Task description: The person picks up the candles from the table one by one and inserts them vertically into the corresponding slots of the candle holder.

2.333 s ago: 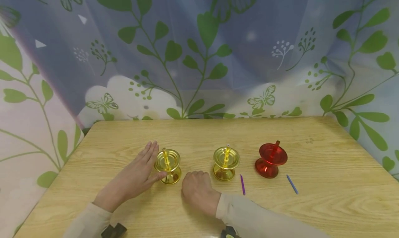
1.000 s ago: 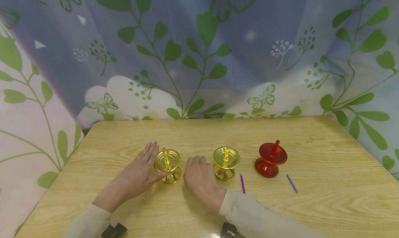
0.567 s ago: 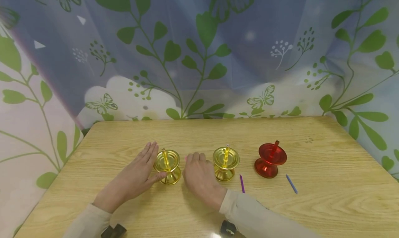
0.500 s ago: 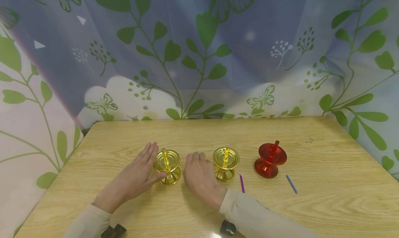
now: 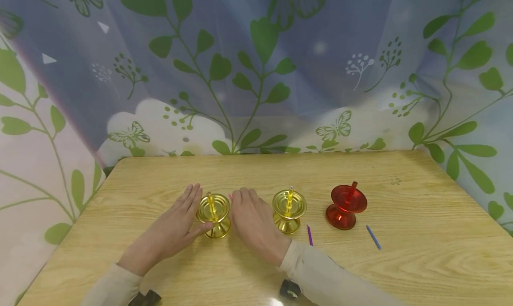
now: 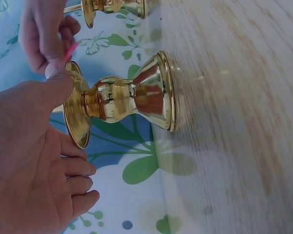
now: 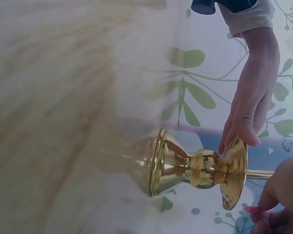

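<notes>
A gold candle holder (image 5: 217,229) with a central post stands upright between my two hands. My left hand (image 5: 172,228) is at its left side, fingers straight and the thumb touching the dish edge. My right hand (image 5: 256,226) is just right of the holder, near dish height. Its fingers and thumb pinch a small pink candle (image 6: 71,51), mostly hidden in the head view, where only a pink tip shows. In the right wrist view, the candle (image 7: 254,209) sits beside the holder's dish (image 7: 234,170), apart from the post.
A second gold holder (image 5: 287,225) stands close right of my right hand. Farther right is a red holder (image 5: 341,219). A purple candle (image 5: 310,234) and a blue candle (image 5: 373,237) lie on the wooden table (image 5: 421,199). A leaf-patterned cloth (image 5: 256,96) hangs behind.
My right hand has risen from low on the table and moved away from me and leftward, closer to the left gold holder, bringing the pink candle into sight. My left hand has stayed put.
</notes>
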`<state>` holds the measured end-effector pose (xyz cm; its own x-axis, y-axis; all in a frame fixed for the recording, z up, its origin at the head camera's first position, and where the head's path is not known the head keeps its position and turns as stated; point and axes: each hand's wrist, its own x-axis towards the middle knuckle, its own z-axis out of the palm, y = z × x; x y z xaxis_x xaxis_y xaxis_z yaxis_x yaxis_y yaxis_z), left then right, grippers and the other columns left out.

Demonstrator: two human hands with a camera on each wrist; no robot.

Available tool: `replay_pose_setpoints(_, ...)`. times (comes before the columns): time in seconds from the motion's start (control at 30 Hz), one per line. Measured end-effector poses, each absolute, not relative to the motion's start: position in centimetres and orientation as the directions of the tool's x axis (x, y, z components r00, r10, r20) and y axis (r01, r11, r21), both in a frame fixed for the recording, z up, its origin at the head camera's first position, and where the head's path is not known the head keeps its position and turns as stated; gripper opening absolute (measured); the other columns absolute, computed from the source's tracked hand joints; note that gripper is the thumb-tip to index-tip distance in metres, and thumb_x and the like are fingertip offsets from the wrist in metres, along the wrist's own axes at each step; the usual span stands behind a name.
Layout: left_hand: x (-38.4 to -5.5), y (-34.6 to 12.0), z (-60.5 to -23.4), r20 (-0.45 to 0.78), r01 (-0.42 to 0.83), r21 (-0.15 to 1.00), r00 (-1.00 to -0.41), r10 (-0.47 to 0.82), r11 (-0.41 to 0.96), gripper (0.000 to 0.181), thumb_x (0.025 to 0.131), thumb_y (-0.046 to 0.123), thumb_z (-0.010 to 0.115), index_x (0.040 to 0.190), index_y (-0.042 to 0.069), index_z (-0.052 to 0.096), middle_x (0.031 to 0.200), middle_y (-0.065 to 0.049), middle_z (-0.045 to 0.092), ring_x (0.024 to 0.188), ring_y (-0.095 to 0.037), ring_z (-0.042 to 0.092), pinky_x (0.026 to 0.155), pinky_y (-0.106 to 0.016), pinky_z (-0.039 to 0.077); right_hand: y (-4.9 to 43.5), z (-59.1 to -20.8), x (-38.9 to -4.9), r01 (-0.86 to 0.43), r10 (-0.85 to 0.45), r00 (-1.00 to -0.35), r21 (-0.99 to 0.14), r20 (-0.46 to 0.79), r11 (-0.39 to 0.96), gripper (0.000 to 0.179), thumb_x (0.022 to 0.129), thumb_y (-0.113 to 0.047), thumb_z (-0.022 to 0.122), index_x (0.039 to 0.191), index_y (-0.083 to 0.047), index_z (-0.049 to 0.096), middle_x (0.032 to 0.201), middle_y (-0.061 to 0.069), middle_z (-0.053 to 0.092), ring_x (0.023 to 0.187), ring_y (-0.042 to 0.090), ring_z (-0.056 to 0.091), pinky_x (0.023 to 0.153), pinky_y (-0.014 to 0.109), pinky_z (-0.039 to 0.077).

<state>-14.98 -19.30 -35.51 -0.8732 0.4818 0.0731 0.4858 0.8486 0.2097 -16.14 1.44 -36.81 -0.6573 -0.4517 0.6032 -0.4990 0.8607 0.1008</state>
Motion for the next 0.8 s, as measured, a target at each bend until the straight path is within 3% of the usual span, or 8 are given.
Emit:
replay_pose_setpoints(0.4, -15.0, -19.3, -35.5, 0.067, 0.484, 0.212, -0.874, 0.482, 0.849, 0.087, 0.098, 0.054, 0.045, 0.148, -0.012, 0.017, 0.157, -0.027, 0.01, 0.144, -0.042, 0.01, 0.114, -0.055, 0.02, 0.5, -34.3, -16.9, -0.691, -0.458, -0.62, -0.166, 0.638, 0.704, 0.013, 0.099, -0.014, 0.051, 0.09, -0.006, 0.057, 0.078, -0.001, 0.051, 0.065, 0.009, 0.046, 0.052, 0.018, 0.043)
replay_pose_setpoints(0.6, -15.0, -19.4, -35.5, 0.063, 0.49, 0.218, -0.87, 0.489, 0.844, 0.089, 0.098, 0.057, 0.041, 0.149, -0.011, 0.017, 0.157, -0.026, 0.01, 0.144, -0.042, 0.009, 0.114, -0.056, 0.021, -0.2, -33.7, -17.2, -0.753, -0.443, -0.579, -0.241, 0.684, 0.612, 0.009, 0.098, -0.01, 0.053, 0.092, -0.005, 0.058, 0.08, 0.001, 0.053, 0.066, 0.009, 0.046, 0.054, 0.016, 0.042)
replay_pose_setpoints(0.8, -15.0, -19.4, -35.7, 0.079, 0.495, 0.221, -0.868, 0.49, 0.84, 0.086, 0.098, 0.053, 0.045, 0.148, -0.012, 0.017, 0.156, -0.027, 0.011, 0.144, -0.042, 0.009, 0.114, -0.055, 0.02, -0.4, -33.5, -17.3, -0.779, -0.41, -0.601, -0.39, 0.686, 0.49, 0.01, 0.1, -0.01, 0.051, 0.099, -0.004, 0.059, 0.087, 0.001, 0.055, 0.075, 0.009, 0.051, 0.063, 0.017, 0.047)
